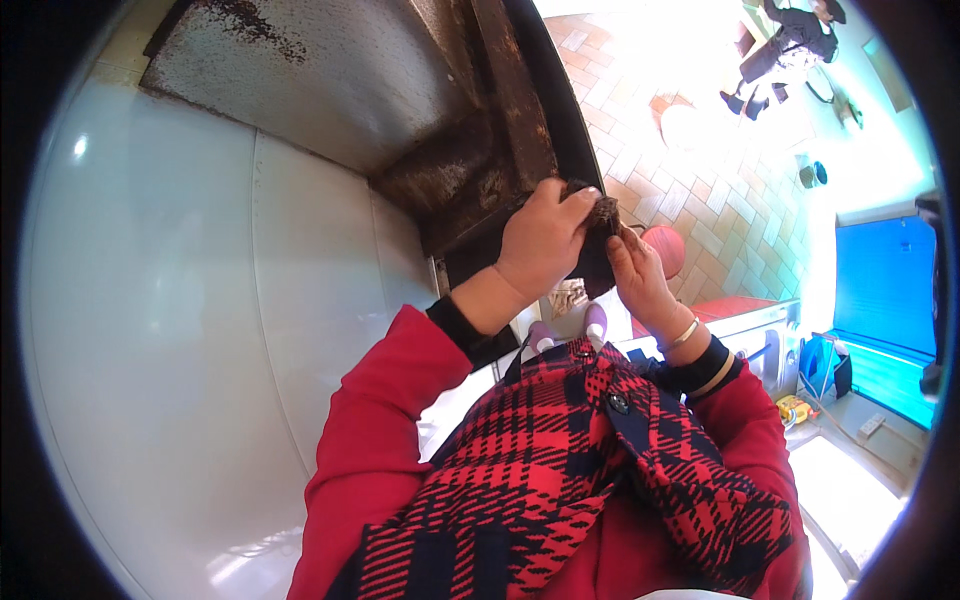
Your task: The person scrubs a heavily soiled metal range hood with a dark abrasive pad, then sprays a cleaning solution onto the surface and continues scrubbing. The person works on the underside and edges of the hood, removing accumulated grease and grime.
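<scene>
Both hands meet at the lower front corner of a greasy, rust-stained metal hood [517, 97]. My left hand [544, 232] has its fingers curled over a brown, fibrous wad [604, 213], perhaps a scouring pad. Just below the wad is a blackened piece [598, 262]; whether it is separate from the hood, I cannot tell. My right hand [643, 274] holds this dark piece from the right side, thumb towards me. Brown grime marks the right fingers. Part of what lies between the hands is hidden by the left hand.
A white panelled wall [180, 300] rises at left. A round red stool [664, 251] stands on the tiled floor [697, 195] below. Another person [787, 52] is at the far upper right. At right are a blue panel [885, 277] and a power strip [870, 426].
</scene>
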A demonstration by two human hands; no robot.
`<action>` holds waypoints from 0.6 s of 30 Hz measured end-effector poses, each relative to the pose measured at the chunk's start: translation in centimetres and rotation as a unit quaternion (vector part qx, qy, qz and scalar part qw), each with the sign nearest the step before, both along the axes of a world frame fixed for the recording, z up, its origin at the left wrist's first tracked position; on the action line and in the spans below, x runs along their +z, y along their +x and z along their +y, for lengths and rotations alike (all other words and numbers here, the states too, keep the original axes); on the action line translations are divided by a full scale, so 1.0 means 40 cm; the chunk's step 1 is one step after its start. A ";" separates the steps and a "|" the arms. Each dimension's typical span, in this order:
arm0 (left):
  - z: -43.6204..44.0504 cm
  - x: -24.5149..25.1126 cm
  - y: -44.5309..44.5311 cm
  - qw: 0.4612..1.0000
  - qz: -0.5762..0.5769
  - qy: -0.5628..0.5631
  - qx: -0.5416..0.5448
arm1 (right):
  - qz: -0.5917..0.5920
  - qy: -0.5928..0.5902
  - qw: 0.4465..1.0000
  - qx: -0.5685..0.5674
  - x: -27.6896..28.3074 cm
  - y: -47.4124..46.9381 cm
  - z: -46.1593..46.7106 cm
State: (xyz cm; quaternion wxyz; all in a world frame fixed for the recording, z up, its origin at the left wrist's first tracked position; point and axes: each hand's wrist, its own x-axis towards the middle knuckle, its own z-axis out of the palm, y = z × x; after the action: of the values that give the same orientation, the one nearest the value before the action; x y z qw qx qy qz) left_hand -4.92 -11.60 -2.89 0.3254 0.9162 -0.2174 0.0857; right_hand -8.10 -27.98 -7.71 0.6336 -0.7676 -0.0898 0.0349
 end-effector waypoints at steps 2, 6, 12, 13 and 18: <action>-0.009 0.010 0.047 0.991 -0.100 0.075 -0.042 | 0.008 0.005 1.000 0.020 -0.002 -0.005 -0.001; -0.017 0.022 0.216 0.968 -0.087 0.231 -0.053 | 0.006 -0.040 0.999 0.029 0.000 -0.007 -0.007; 0.006 0.035 0.552 0.952 -0.109 0.282 0.039 | 0.005 -0.093 0.995 0.036 0.018 -0.007 -0.010; 0.008 0.034 0.577 0.950 -0.095 0.292 0.050 | 0.009 -0.102 0.994 0.038 0.022 -0.008 -0.008; 0.010 0.041 0.441 0.958 -0.046 0.279 -0.034 | 0.032 -0.070 0.996 0.050 0.044 -0.004 -0.004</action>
State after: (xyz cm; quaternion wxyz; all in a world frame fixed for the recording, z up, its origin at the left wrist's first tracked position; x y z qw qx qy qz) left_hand 12.72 -11.22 -1.25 0.0489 0.9578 -0.2783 0.0525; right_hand -8.28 -28.13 -5.96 0.5781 -0.8033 -0.1050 0.0977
